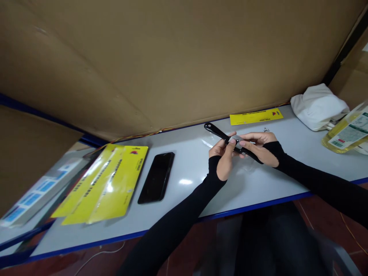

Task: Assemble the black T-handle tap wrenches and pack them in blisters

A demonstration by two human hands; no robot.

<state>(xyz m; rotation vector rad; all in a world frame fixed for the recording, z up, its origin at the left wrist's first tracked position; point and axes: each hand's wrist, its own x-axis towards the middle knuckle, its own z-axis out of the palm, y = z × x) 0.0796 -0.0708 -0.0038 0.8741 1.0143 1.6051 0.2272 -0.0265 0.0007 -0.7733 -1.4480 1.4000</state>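
Both hands meet over the middle of the white table (253,184), holding one long black tool (215,130) with a shiny metal part at its centre. My left hand (222,159) pinches the tool's middle from below, fingers closed on it. My right hand (258,145) grips the near end of the same tool, fingers wrapped round it. The tool's far end sticks out up and to the left, above the tabletop. Both arms wear black sleeves that cover the wrists.
A black phone (156,177) lies face up left of my hands. A stack of yellow packaging cards (106,184) sits further left, another yellow card (255,116) at the back. A white cloth (317,105) and an oil bottle (346,132) stand right. Cardboard (161,57) walls the back.
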